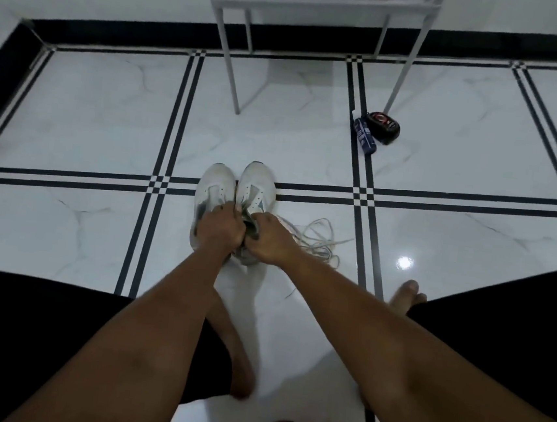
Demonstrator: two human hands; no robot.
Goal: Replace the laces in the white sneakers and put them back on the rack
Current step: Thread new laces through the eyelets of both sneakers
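Observation:
Two white sneakers stand side by side on the tiled floor, toes pointing away: the left sneaker [213, 184] and the right sneaker [257, 183]. Neither shows laces in its eyelets. My left hand [219, 227] grips the collar of the left sneaker from above. My right hand [267, 240] curls round the heel opening of the right sneaker. A loose pile of white laces [318, 240] lies on the floor just right of the shoes. The white metal rack [310, 6] stands against the far wall.
A dark blue tube [364, 135] and a black round tin [382, 127] lie by the rack's right front leg [400, 83]. My bare feet [405, 292] and dark-clad legs frame the near floor. A black skirting runs along the wall.

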